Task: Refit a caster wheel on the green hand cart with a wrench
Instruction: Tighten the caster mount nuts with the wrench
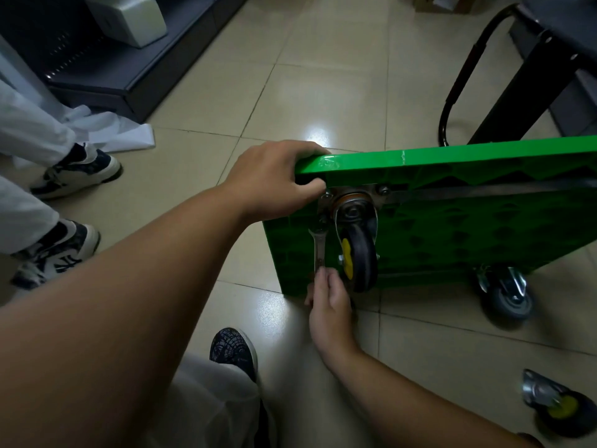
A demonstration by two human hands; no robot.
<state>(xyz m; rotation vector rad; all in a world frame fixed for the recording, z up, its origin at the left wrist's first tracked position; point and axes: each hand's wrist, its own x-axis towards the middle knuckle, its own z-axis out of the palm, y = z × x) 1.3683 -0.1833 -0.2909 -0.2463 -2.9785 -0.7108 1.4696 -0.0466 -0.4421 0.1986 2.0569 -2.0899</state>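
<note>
The green hand cart (468,221) stands on its edge with its underside facing me. A black caster wheel (360,253) with a yellow hub sits on a metal plate near the cart's upper left corner. My left hand (274,179) grips that corner, fingers curled over the top edge. My right hand (329,302) holds the lower end of a silver wrench (318,250). The wrench stands upright just left of the wheel, its open jaw up by a bolt on the plate.
A grey caster (505,294) is mounted at the cart's lower edge. A loose black and yellow caster (555,405) lies on the tiled floor at the right. Another person's feet (64,205) stand at the left. The black cart handle (465,76) and dark shelving are behind.
</note>
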